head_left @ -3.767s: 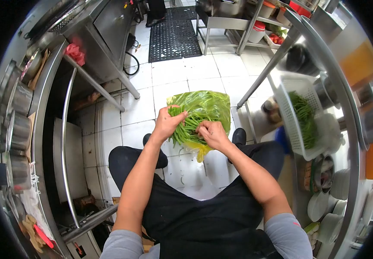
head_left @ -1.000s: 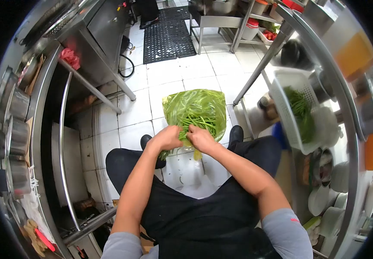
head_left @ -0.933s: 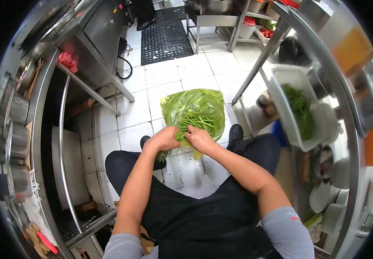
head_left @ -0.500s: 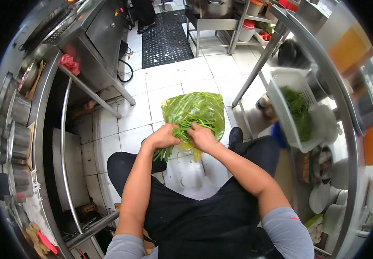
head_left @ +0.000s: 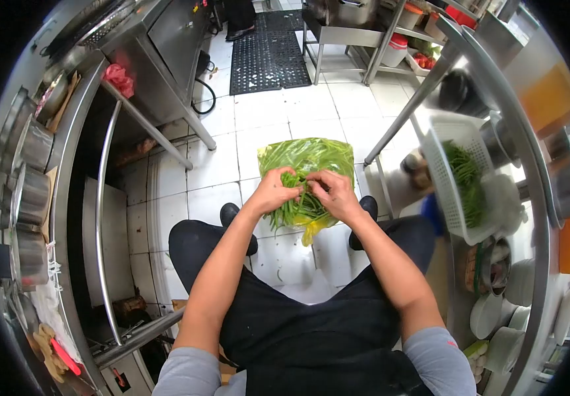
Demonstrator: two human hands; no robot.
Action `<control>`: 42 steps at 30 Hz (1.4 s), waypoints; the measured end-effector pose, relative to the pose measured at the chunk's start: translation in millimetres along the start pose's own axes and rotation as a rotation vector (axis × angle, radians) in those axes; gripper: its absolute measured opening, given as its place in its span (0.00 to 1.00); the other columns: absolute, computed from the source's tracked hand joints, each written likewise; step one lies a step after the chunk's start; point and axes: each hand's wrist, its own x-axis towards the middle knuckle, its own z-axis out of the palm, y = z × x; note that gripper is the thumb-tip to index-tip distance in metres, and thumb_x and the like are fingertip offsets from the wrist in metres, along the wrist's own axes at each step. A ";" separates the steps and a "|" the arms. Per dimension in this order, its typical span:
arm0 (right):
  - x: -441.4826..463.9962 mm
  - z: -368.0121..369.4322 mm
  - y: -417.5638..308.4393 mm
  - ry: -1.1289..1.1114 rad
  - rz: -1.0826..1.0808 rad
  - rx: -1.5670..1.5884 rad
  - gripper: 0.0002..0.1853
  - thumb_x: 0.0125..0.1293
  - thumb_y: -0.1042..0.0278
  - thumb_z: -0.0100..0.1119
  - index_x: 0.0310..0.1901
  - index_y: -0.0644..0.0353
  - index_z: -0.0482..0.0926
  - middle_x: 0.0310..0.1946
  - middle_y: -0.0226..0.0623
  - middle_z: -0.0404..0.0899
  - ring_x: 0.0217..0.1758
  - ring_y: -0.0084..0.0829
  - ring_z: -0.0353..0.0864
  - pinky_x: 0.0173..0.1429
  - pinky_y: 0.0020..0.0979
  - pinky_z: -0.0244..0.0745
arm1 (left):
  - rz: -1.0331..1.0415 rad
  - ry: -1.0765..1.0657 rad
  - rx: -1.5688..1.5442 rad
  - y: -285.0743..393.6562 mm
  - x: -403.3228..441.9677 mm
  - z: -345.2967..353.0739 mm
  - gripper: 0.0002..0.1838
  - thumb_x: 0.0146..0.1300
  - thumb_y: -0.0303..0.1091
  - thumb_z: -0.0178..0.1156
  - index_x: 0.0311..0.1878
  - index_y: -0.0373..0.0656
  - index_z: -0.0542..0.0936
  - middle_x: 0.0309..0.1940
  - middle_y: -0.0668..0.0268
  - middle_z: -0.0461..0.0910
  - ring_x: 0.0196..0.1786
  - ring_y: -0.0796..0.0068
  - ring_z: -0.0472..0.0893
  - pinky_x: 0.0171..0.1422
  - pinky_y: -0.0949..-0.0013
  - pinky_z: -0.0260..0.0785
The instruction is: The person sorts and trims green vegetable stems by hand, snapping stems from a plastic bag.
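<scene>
A clear yellow-green plastic bag (head_left: 324,151) full of long green beans lies open toward me on the floor between my feet. My left hand (head_left: 276,191) is closed around a bunch of green beans (head_left: 288,213) whose ends hang over the bag's near edge. Beside it, my right hand (head_left: 333,194) has its fingers bent in a pinch at the top of the bunch, at the bag's mouth. Its fingertips seem to be on the beans, though exactly what they grip is partly hidden. A yellow gathered end of the bag (head_left: 313,231) sticks out below my right hand.
At right, a white perforated basket (head_left: 439,142) holding more green beans (head_left: 464,185) sits on a low metal shelf. Steel pots (head_left: 33,191) line the left counter. A black rubber mat (head_left: 268,63) lies ahead on white tiles, with a person's shoe (head_left: 240,33) beside it.
My right hand has lifted from flat on the beans into a pinch. My left hand has drawn its bunch inward over the bag. The whole view has shifted slightly.
</scene>
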 end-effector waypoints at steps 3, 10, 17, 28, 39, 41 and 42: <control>-0.3 1.8 -4.5 -0.018 -0.002 0.009 0.06 0.63 0.74 0.58 0.39 0.66 0.81 0.32 0.46 0.81 0.33 0.41 0.83 0.39 0.34 0.77 | -0.009 -0.024 -0.021 2.5 -1.4 2.5 0.17 0.58 0.28 0.66 0.47 0.32 0.73 0.24 0.65 0.80 0.29 0.80 0.80 0.36 0.74 0.71; 0.8 -1.0 -2.0 -0.105 -0.128 -0.377 0.06 0.58 0.72 0.60 0.35 0.63 0.81 0.30 0.46 0.81 0.33 0.46 0.82 0.36 0.41 0.77 | -0.062 -0.009 0.251 22.9 -8.8 -10.1 0.20 0.54 0.29 0.67 0.49 0.32 0.76 0.18 0.66 0.78 0.24 0.80 0.77 0.28 0.74 0.67; -6.8 -2.4 12.6 -0.197 0.147 -0.076 0.09 0.55 0.71 0.61 0.39 0.58 0.83 0.27 0.46 0.79 0.29 0.48 0.80 0.38 0.42 0.78 | -0.030 0.089 -0.099 6.0 -9.4 -27.5 0.20 0.58 0.25 0.63 0.52 0.27 0.71 0.29 0.56 0.85 0.27 0.74 0.81 0.35 0.71 0.73; -47.7 63.6 38.8 -0.382 -0.036 -0.831 0.07 0.57 0.70 0.55 0.28 0.60 0.83 0.33 0.44 0.78 0.34 0.38 0.84 0.36 0.38 0.80 | -0.031 0.227 -0.555 24.0 -16.1 -42.1 0.08 0.64 0.30 0.61 0.41 0.35 0.77 0.31 0.63 0.83 0.31 0.76 0.81 0.38 0.72 0.76; -37.3 35.9 26.3 -0.247 -0.065 -0.708 0.07 0.57 0.68 0.57 0.32 0.60 0.82 0.34 0.45 0.78 0.40 0.46 0.80 0.44 0.46 0.77 | 0.016 0.082 -0.760 20.9 -20.3 -43.7 0.08 0.65 0.31 0.60 0.42 0.36 0.77 0.31 0.63 0.80 0.34 0.71 0.82 0.40 0.69 0.78; -25.7 20.5 14.4 -0.293 0.036 -0.574 0.07 0.59 0.67 0.58 0.33 0.61 0.82 0.34 0.46 0.79 0.39 0.46 0.81 0.44 0.47 0.76 | 0.001 0.081 -0.732 19.2 -19.3 -40.4 0.09 0.64 0.30 0.60 0.43 0.36 0.77 0.32 0.63 0.81 0.34 0.71 0.82 0.41 0.69 0.78; -20.8 14.2 11.9 -0.334 0.137 -0.436 0.08 0.60 0.66 0.59 0.33 0.62 0.83 0.33 0.47 0.80 0.38 0.46 0.82 0.45 0.47 0.76 | -0.015 0.078 -0.701 19.1 -18.7 -37.8 0.09 0.63 0.30 0.61 0.43 0.35 0.77 0.33 0.62 0.81 0.34 0.72 0.82 0.41 0.69 0.78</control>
